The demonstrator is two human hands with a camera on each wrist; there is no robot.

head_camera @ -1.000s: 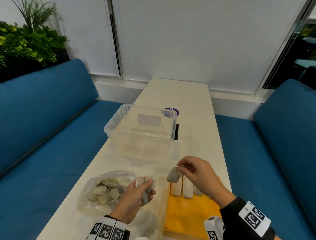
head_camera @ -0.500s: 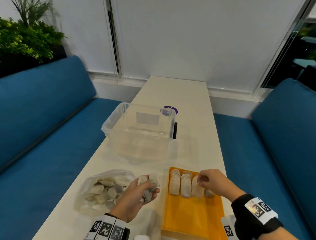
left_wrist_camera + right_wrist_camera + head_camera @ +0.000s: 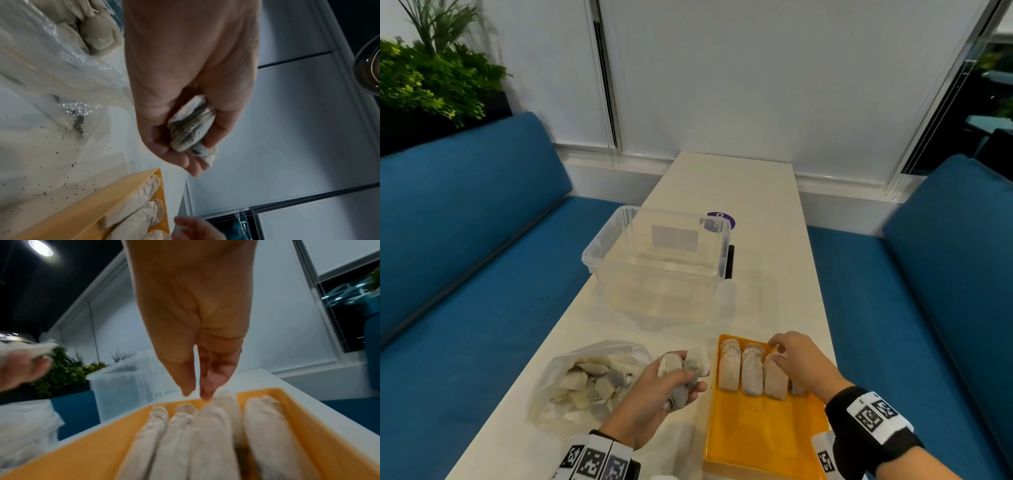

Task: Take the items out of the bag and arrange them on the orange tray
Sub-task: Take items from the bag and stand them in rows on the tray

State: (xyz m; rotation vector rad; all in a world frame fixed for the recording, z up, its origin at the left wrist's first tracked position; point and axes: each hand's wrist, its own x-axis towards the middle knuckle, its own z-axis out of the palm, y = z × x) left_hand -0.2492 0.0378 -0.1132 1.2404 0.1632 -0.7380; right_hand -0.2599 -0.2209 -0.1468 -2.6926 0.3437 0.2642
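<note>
Head view: right hand [image 3: 801,363] is seating a tea bag [image 3: 226,404] in the row at the tray's [image 3: 756,431] far end; can't tell if it's pinching. Left hand [image 3: 654,387] is gripping spare tea bags [image 3: 681,370] just left of the tray. Next: passing one across.

Glossy plastic tray [image 3: 763,435], crinkled paper sachets [image 3: 751,373]

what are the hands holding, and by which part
Left hand grips crumpled off-white paper sachets around their middles. Right hand touches a sachet's far end on the orange plastic tray; pinching cannot be told.
</note>
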